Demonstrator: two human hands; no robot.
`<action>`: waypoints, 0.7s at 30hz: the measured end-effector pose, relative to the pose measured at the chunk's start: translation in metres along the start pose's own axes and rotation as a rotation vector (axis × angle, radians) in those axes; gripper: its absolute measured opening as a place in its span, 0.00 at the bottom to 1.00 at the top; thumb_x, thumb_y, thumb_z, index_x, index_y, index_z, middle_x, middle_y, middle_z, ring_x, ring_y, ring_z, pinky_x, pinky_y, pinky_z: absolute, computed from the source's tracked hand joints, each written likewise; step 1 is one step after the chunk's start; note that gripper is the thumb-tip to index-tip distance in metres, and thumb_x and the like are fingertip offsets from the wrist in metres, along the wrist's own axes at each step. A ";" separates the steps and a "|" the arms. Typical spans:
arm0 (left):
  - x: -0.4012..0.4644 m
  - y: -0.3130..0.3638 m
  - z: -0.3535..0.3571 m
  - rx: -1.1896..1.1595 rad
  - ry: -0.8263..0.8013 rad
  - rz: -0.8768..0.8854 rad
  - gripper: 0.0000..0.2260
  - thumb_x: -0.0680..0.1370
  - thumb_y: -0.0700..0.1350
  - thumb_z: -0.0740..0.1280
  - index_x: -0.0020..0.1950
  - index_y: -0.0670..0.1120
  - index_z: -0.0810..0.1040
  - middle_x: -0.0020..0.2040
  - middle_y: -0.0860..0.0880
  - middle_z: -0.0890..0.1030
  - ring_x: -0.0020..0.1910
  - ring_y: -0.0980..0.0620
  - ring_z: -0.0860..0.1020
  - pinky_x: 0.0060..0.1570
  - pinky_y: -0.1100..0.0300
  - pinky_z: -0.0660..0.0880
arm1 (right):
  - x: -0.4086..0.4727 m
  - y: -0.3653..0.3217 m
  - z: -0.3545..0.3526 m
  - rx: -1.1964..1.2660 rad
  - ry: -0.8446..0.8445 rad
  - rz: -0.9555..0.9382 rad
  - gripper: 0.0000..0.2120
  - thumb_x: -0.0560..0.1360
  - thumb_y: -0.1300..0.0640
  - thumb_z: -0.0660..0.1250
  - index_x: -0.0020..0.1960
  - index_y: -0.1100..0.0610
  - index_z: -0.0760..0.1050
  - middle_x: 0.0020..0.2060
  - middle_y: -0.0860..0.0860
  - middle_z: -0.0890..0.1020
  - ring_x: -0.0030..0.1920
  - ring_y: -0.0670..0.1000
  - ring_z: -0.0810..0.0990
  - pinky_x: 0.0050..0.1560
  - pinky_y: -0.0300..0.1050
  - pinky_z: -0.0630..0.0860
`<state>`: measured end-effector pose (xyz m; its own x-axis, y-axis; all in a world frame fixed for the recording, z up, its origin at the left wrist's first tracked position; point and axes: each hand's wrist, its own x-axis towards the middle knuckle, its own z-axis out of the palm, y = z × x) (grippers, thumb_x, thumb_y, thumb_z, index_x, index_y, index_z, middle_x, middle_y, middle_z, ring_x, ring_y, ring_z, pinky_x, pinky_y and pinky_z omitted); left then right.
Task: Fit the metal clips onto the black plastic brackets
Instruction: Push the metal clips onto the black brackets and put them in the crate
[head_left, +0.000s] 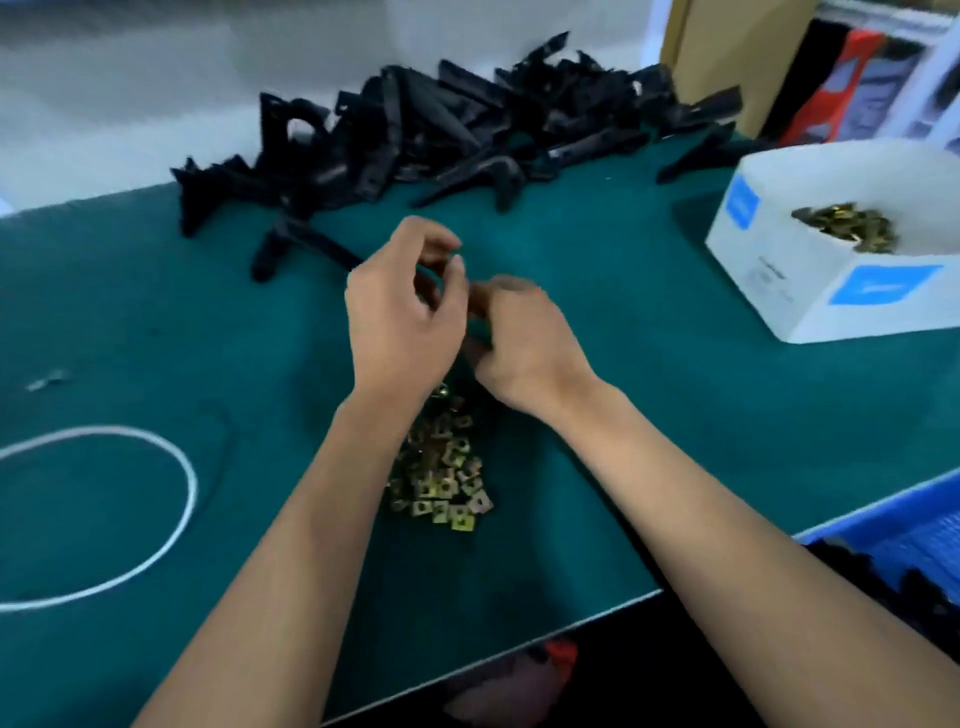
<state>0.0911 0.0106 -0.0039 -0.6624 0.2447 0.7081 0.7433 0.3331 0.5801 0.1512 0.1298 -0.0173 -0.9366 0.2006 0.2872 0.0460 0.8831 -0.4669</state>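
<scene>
I see the green work mat (156, 312) carrying a big heap of black plastic brackets (441, 124) at twelve o'clock, a white cardboard box (810, 291) holding brass-coloured clips at two o'clock, a blue plastic crate (893, 525) at four o'clock and a white cord loop (171, 462) at eight o'clock. A loose pile of small square brass-coloured metal clips (447, 483) lies at centre, between my forearms. Just above it my left hand (400, 317) and right hand (524, 348) meet with fingers curled, the left seemingly on a black bracket, though blur hides what either grasps.
</scene>
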 end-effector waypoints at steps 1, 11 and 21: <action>-0.003 -0.019 -0.017 0.050 0.033 -0.026 0.03 0.79 0.43 0.67 0.51 0.47 0.79 0.42 0.58 0.80 0.40 0.57 0.79 0.43 0.56 0.78 | 0.013 -0.011 0.013 -0.013 -0.023 -0.036 0.16 0.76 0.53 0.70 0.63 0.54 0.78 0.56 0.55 0.78 0.61 0.59 0.74 0.57 0.50 0.74; -0.004 -0.086 -0.060 -0.002 0.396 -0.600 0.04 0.76 0.39 0.67 0.46 0.47 0.77 0.40 0.56 0.79 0.41 0.59 0.80 0.51 0.50 0.79 | 0.100 -0.073 0.082 -0.265 -0.252 -0.125 0.28 0.84 0.46 0.61 0.81 0.37 0.55 0.83 0.55 0.39 0.80 0.64 0.46 0.66 0.62 0.71; 0.008 -0.098 -0.060 -0.360 0.386 -0.896 0.05 0.80 0.44 0.68 0.48 0.44 0.74 0.46 0.46 0.79 0.43 0.45 0.86 0.46 0.49 0.85 | 0.105 -0.058 0.080 0.273 0.082 0.099 0.13 0.81 0.59 0.66 0.63 0.55 0.84 0.58 0.51 0.85 0.61 0.51 0.82 0.64 0.47 0.78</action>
<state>0.0191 -0.0742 -0.0312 -0.9577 -0.2879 0.0026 0.0200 -0.0576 0.9981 0.0226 0.0657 -0.0264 -0.9005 0.3238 0.2904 0.0305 0.7131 -0.7004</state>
